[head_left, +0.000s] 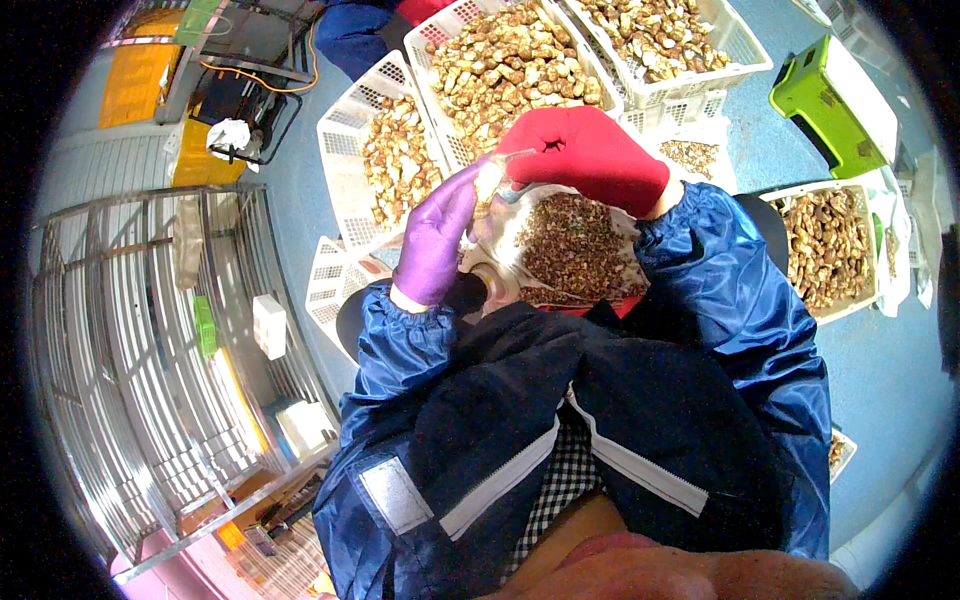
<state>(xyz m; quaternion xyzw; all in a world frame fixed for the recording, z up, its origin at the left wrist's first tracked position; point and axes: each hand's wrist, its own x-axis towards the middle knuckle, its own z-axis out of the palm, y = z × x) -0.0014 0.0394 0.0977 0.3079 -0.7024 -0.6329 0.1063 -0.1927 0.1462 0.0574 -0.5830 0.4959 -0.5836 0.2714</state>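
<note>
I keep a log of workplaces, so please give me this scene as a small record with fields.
Left hand: gloved in purple, holding a pale piece
Right hand: gloved in red, close to the piece; grip unclear
Below the hands: dark brown bits
Ahead: white crates of brown and cream mushrooms
Right side: green and white stool
Floor: blue

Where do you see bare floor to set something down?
Blue floor lies bare between the metal rack and the left white crate, and below the far-right crate. It is crowded around the left hand and right hand: filled crates beyond, brown bits beneath.
</note>
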